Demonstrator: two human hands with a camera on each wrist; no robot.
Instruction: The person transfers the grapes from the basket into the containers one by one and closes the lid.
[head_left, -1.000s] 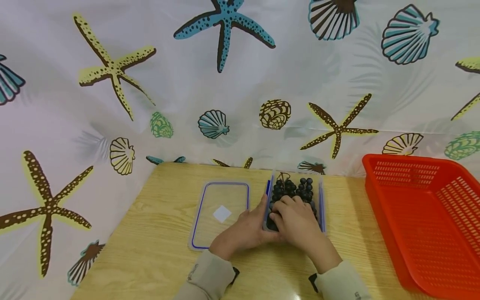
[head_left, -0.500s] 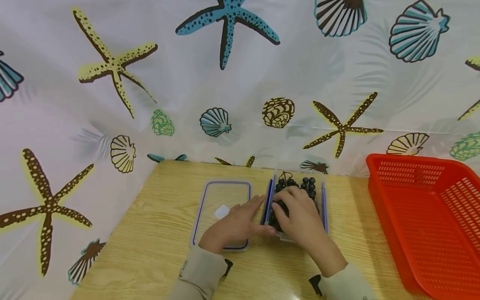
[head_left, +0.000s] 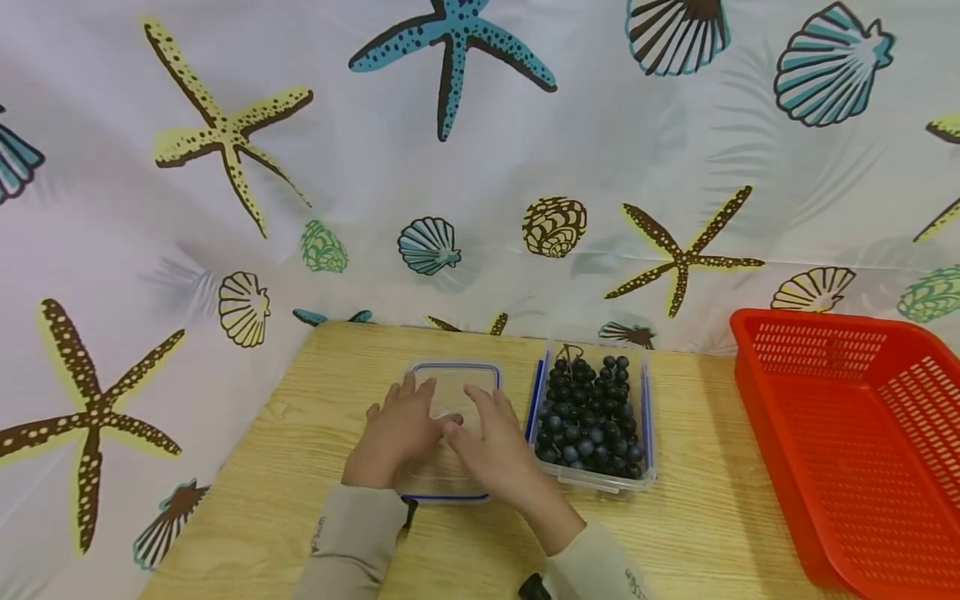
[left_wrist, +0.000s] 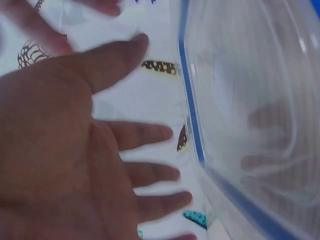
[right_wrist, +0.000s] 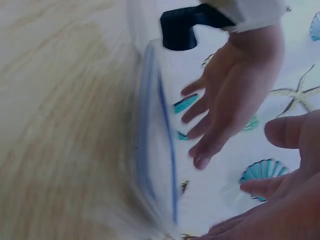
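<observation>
Lid (head_left: 452,392): clear, flat, blue-edged, lying on the table left of the box; both hands are over its near half. In the left wrist view the lid (left_wrist: 250,100) shows as a clear panel with a blue rim, fingers faintly visible through it.
Left hand (head_left: 395,429): fingers spread and fairly straight, lying on the lid's left part; grips nothing. The left wrist view shows the palm (left_wrist: 65,150) open with fingers apart.
Right hand (head_left: 491,446): fingers extended, lying on the lid's right part, next to the left hand; not curled around anything. In the right wrist view it is blurred, and the other hand (right_wrist: 230,95) shows open beside the lid's blue edge (right_wrist: 167,150).
Box (head_left: 645,417): clear with blue side clips, uncovered, just right of the lid, apart from both hands.
Berries (head_left: 588,412): dark round ones filling the box.
Table (head_left: 315,492): light wood grain.
Basket (head_left: 855,433): red, perforated, at the table's right, well apart from the box.
Curtain (head_left: 375,192): white with starfish and shells, behind the table.
</observation>
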